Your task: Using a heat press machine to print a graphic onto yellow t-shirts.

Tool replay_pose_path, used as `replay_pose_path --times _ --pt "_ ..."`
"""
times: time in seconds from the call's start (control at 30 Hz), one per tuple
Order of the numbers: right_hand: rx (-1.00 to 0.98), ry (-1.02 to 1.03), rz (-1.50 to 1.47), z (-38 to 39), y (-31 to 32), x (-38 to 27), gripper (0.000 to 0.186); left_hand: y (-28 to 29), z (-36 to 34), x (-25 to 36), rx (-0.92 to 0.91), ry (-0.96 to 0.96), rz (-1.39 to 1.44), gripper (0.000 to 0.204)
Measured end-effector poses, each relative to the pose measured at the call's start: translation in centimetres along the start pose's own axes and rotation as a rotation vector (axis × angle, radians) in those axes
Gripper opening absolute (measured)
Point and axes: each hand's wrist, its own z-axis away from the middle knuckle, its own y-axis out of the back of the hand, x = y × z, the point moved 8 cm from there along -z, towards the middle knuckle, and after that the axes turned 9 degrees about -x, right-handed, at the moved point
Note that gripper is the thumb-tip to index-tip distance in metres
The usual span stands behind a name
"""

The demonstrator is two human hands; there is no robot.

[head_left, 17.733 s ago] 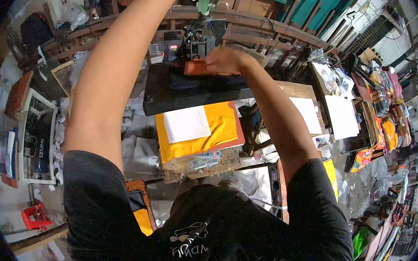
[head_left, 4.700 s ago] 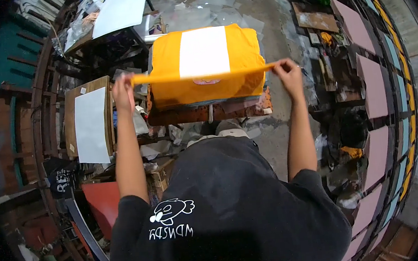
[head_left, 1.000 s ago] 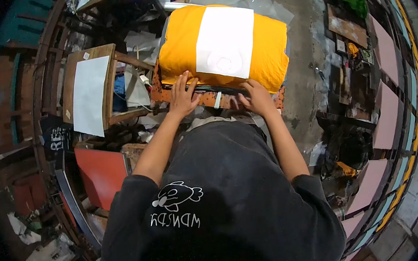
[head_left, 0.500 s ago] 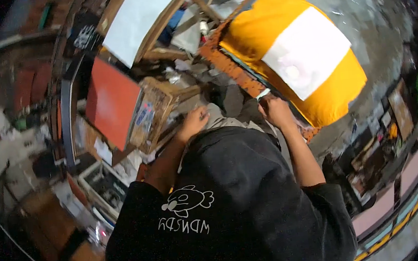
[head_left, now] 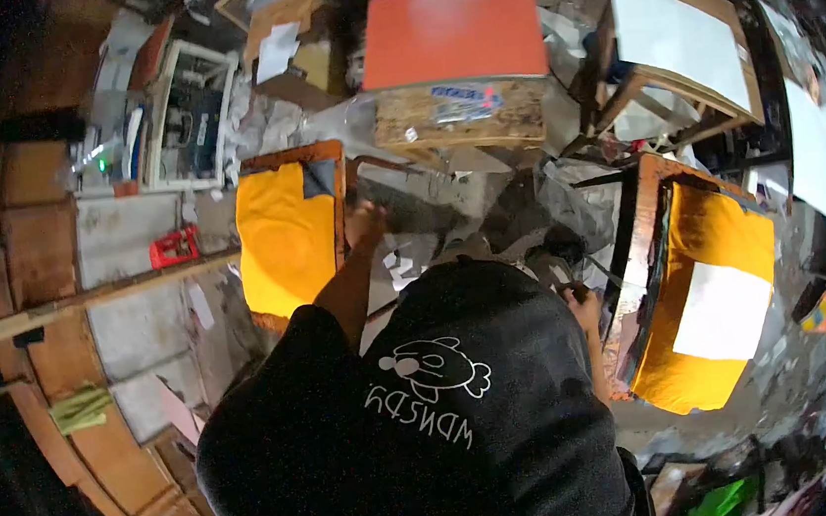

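Left hand (head_left: pixel 365 225): left of centre, beside the right edge of the left board; blurred, fingers apparently curled. Whether it grips anything, or touches the board, cannot be told.

Right hand (head_left: pixel 587 309): right of centre, low, near the left edge of the right board; fingers bent, partly dark. Whether it is clenched on something or free cannot be told.

Left yellow cloth (head_left: pixel 287 235): left of centre, laid flat on the left board (head_left: pixel 301 153), orange-brown; a dark grey patch shows at the cloth's upper right corner.

Right yellow cloth (head_left: pixel 709 234): right side of the frame, lying over darker layers on the right board (head_left: pixel 658 170), also orange-brown; one white sheet (head_left: pixel 726 309) lies across it.

Red panel (head_left: pixel 450 21): top centre, flat on a wooden worktop (head_left: pixel 530 125), with no cloth on it.

Wooden stand (head_left: pixel 617 104): upper right, bearing a white panel (head_left: pixel 675 34).

Step, as judged: an interval between the two cloth piles, neither cloth visibly held.

Next move, as judged: a pick from the left pile would call for the left hand over that cloth, fingertips at an edge, lifting one layer without dragging those below.
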Motion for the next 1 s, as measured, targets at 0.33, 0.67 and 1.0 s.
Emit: replay_pose_path --times 0.33,0.67,1.0 --pt "-0.067 0.152 -0.024 7.4 -7.4 -4.5 0.025 18.1 -3.2 -5.7 0.643 0.805 -0.292 0.056" --pt "-0.111 0.181 0.007 8.8 -10.8 -10.9 0.026 14.4 -9.8 -5.6 0.573 0.373 -0.112 0.029" --pt "-0.105 0.199 0.45 -1.6 -11.2 -2.1 0.028 12.0 -8.3 -4.4 0.363 0.398 1.028 0.018"
